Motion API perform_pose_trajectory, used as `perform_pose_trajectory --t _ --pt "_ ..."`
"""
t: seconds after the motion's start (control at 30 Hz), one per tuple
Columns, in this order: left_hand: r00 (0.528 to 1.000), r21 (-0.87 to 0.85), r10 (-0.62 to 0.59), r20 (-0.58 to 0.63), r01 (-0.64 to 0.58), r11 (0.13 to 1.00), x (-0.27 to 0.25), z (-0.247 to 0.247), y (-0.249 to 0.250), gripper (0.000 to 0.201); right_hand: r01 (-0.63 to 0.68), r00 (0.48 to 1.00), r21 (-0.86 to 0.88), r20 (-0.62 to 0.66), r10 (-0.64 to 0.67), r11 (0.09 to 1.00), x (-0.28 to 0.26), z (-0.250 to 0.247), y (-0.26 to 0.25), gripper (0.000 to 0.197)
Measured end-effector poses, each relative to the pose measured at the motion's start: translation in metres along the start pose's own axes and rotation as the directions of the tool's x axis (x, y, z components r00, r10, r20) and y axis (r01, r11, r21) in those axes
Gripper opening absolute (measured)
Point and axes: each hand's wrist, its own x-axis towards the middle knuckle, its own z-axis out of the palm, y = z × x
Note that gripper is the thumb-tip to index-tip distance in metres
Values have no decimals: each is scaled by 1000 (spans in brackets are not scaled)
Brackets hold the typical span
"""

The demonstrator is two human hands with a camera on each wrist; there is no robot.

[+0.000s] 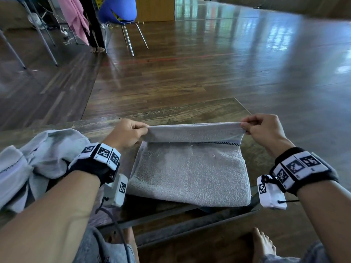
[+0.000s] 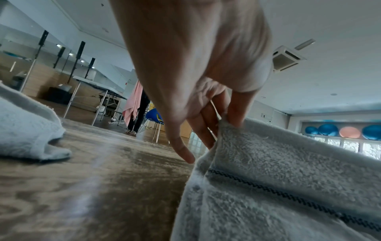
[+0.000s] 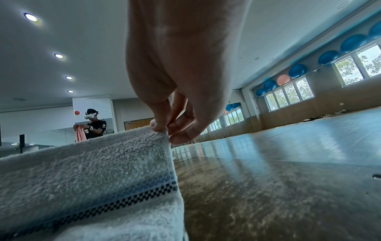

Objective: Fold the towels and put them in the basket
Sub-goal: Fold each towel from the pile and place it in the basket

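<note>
A grey terry towel (image 1: 190,171) with a dark checked stripe lies folded on the low wooden table (image 1: 190,111). Its far edge is lifted off the table. My left hand (image 1: 131,132) pinches the far left corner, and my right hand (image 1: 254,127) pinches the far right corner. In the left wrist view the left hand (image 2: 224,124) grips the towel (image 2: 278,187) edge between thumb and fingers. In the right wrist view the right hand (image 3: 164,128) pinches the towel (image 3: 82,179) corner. No basket is in view.
A heap of crumpled pale towels (image 1: 32,166) lies on the table by my left forearm. Beyond the table is bare wooden floor (image 1: 209,69), with a blue chair (image 1: 118,12) and a standing person holding pink cloth (image 1: 76,18) at the back left.
</note>
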Motion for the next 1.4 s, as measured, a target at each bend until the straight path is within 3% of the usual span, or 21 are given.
perform_pose_trajectory --t 0.3,0.4,0.5,0.63,0.7,0.83,0.93,1.03,1.17,1.3,1.4 --pt "992 -18 72 -105 -75 997 -1 2 5 18 -18 1000 -10 -22 18 1000 0 -1 -2 26" --pt "989 10 78 -127 -77 997 0 1 2 26 -8 999 -14 -35 7 1000 -5 -2 -7 21" --pt "971 170 166 -173 -136 976 0 4 1 16 41 998 -47 -48 -43 998 -13 -3 -15 21" --pt "935 190 195 -295 -142 971 -4 4 8 13 140 986 -223 -59 -157 965 -30 -7 -29 21" --pt "921 220 219 -321 -152 964 -5 -1 21 16 120 987 -243 -75 -142 963 -34 -13 -39 18" --pt "936 237 187 -298 -117 964 6 -33 63 16 42 994 -5 -98 -43 999 -22 -23 -81 23" --pt "904 205 200 -378 -129 970 16 -63 108 19 96 985 33 -145 -90 995 -8 -39 -131 25" --pt "858 101 252 -448 -232 968 14 -85 150 14 196 965 18 -181 -190 980 -2 -62 -176 26" --pt "828 102 341 -446 -331 938 -5 -92 168 17 326 927 35 -207 -312 945 -9 -90 -195 20" --pt "851 220 378 -364 -316 923 -25 -75 141 16 341 934 14 -117 -337 940 -32 -93 -165 11" --pt "915 333 313 -253 -222 917 -38 -53 104 16 276 959 -128 100 -264 953 -51 -87 -124 22"
